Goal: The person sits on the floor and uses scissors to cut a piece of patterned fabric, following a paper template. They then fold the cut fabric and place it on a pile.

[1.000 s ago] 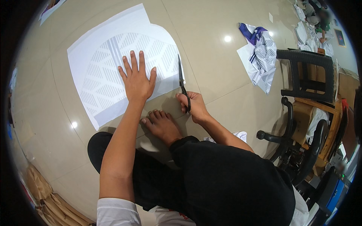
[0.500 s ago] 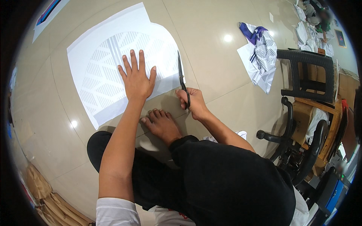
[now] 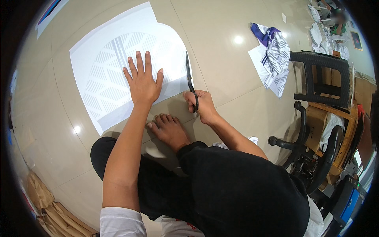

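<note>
A white sheet (image 3: 112,77) printed with grey stripes lies flat on the tiled floor; whether it is paper or fabric I cannot tell. My left hand (image 3: 144,85) rests palm down on its middle, fingers spread. At the sheet's right edge, my right hand (image 3: 203,106) grips the handles of black scissors (image 3: 189,77). Their blades point away from me along that edge and look nearly closed. The edge beyond the blades curves round to a notch at the top. My bare foot (image 3: 171,130) stands just below the sheet.
To the right lies a crumpled striped cloth (image 3: 276,59) with purple parts, on a white sheet (image 3: 258,65). A dark plastic stool (image 3: 321,79) and a black chair (image 3: 296,146) stand beyond it. Brown paper (image 3: 59,213) is at lower left. Another person (image 3: 335,17) is at far right.
The right hand and scissors have shifted very slightly away from me. The left hand stays flat on the sheet, which has barely moved.
</note>
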`<action>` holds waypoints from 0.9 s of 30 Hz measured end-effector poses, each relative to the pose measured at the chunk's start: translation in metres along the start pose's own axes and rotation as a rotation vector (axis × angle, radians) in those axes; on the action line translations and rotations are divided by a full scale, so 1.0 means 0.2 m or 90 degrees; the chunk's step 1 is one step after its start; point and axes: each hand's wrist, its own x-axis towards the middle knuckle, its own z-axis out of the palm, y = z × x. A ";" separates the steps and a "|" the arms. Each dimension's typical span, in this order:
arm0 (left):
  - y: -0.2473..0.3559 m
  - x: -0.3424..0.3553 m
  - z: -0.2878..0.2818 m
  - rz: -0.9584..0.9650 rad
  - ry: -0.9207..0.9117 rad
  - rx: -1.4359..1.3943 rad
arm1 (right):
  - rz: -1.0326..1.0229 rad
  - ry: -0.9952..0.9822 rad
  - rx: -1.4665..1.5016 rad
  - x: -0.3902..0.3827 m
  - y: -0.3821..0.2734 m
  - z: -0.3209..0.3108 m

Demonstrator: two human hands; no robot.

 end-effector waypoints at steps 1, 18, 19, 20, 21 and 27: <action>0.00 0.00 0.00 -0.001 0.000 0.001 | -0.002 -0.002 -0.006 0.01 -0.01 0.01; 0.00 0.00 0.00 0.002 0.009 -0.008 | 0.001 0.003 0.001 0.05 -0.04 0.02; 0.00 0.00 0.00 0.004 0.010 -0.007 | -0.001 0.004 0.000 0.06 -0.05 0.02; 0.00 0.00 0.00 0.006 0.010 -0.006 | -0.003 0.005 -0.001 0.06 -0.06 0.02; 0.00 0.00 0.00 0.006 0.010 -0.007 | 0.000 0.006 0.000 0.07 -0.06 0.02; 0.00 0.00 0.00 0.002 0.009 -0.010 | 0.006 0.008 0.000 0.08 -0.06 0.02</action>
